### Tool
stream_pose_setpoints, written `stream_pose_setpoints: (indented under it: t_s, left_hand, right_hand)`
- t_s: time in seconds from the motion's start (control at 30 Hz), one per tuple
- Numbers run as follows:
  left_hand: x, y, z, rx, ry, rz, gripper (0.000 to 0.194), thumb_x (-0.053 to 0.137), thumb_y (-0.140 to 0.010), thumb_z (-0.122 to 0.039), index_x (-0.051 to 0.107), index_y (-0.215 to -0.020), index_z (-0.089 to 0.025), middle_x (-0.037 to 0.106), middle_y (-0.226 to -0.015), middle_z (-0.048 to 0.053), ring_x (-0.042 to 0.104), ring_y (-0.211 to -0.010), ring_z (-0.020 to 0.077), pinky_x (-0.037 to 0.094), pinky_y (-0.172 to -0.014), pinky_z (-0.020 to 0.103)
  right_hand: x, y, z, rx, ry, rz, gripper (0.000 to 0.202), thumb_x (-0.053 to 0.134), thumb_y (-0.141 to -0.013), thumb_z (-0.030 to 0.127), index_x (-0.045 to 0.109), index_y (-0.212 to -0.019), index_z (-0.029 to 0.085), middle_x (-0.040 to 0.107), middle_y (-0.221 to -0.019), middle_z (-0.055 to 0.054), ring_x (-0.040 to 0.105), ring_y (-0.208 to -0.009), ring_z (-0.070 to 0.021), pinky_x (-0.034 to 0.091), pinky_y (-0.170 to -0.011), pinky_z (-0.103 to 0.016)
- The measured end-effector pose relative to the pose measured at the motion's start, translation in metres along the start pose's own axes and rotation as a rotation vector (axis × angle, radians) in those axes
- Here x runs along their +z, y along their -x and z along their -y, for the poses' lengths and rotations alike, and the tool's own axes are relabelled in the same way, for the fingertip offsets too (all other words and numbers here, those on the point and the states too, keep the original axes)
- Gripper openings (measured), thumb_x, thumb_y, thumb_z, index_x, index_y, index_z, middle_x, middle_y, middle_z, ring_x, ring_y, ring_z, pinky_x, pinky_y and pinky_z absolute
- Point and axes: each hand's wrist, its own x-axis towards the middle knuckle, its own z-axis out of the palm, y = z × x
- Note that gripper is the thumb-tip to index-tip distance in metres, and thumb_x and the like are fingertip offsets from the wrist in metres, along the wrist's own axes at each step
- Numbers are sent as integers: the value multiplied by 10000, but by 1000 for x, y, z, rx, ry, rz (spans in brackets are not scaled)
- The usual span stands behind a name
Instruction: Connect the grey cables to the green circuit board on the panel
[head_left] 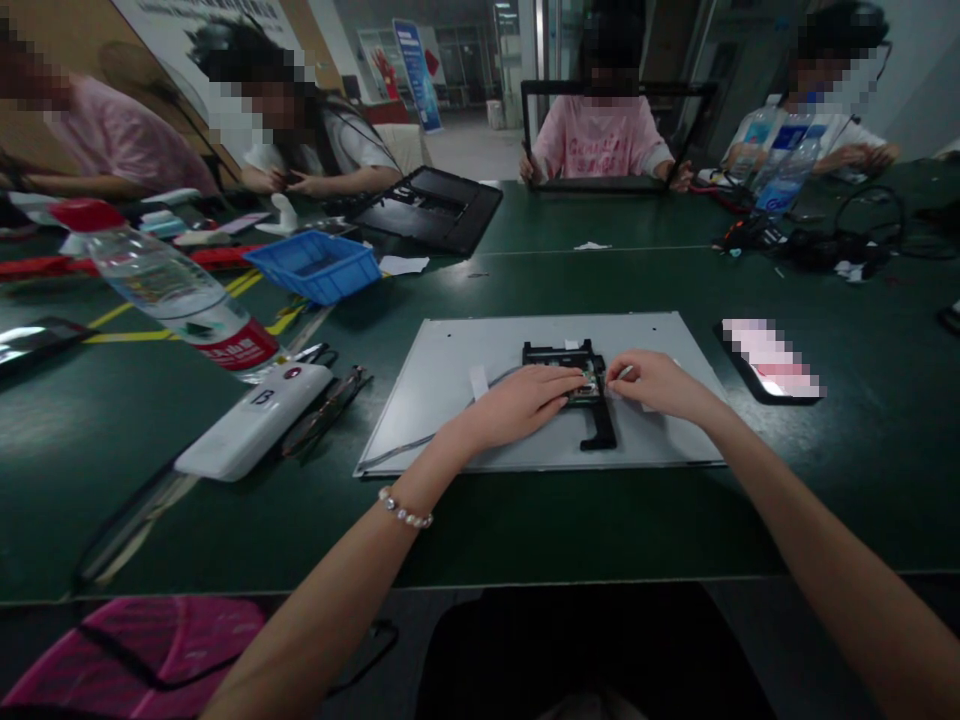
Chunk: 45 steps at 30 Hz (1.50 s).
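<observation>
A black plastic frame [606, 425] with a small green circuit board [583, 395] in it lies on a whitish flat panel [465, 345]. My left hand [517, 405] rests across the frame's left part, its fingers stretched out flat over the board's edge and hiding some of it. At the frame's right side, my right hand [656, 382] has thumb and fingers pinched together. Something small and pale shows at its fingertips, too small to name. A grey cable [405, 444] runs from the panel's lower left corner toward the frame, passing behind my left hand.
To the left are a tilted water bottle [187, 300], a white power bank [255, 420], glasses [326, 410] and a blue bin [319, 268]. A phone [772, 360] lies right of the panel. Across the table [570, 530], several people sit; one holds a black rectangular frame [619, 186].
</observation>
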Motion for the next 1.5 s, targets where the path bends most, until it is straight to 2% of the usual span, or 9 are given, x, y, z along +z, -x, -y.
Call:
stream_pose_setpoints:
  t_s: [0.17,0.37,0.63,1.03,1.5]
  left_hand:
    - [1,0,0,-6,7,-9,380,337,-989,-231,442,-1354,-226,453,-1417,42,417,-1294,168,317,-1092,369]
    - [1,2,1,-9,14,-21,378,345,-991,-244,437,-1358,-238,445,-1423,36,415,-1296,167,307,-1100,373]
    - [-1,1,1,-4,24,-28,376,366,-982,-235,449,-1349,-233,465,-1407,44,431,-1284,168,320,-1092,376]
    - [-1,4,2,-3,37,-44,378,379,-974,-216,456,-1345,-230,476,-1397,44,441,-1272,166,335,-1087,370]
    - [-5,8,0,-8,59,-52,398,393,-968,-214,420,-1363,-249,463,-1407,30,406,-1302,152,302,-1113,372]
  right_hand:
    - [5,-2,0,-55,19,-74,107,564,-775,238,653,-801,186,666,-902,-61,606,-707,-158,446,-711,-303]
    - [7,-2,-4,-34,-70,-78,137,585,-765,274,657,-851,196,681,-875,-49,607,-721,-164,450,-684,-296]
    - [5,-4,-2,-37,-113,-148,138,546,-771,250,658,-828,191,689,-852,-44,608,-714,-164,446,-685,-288]
    - [6,-6,-3,-60,-97,-195,206,520,-772,261,686,-873,196,701,-902,-58,620,-720,-174,464,-701,-301]
    - [8,-7,-4,-82,-151,-184,221,501,-801,277,681,-896,190,701,-901,-65,634,-755,-187,471,-722,-312]
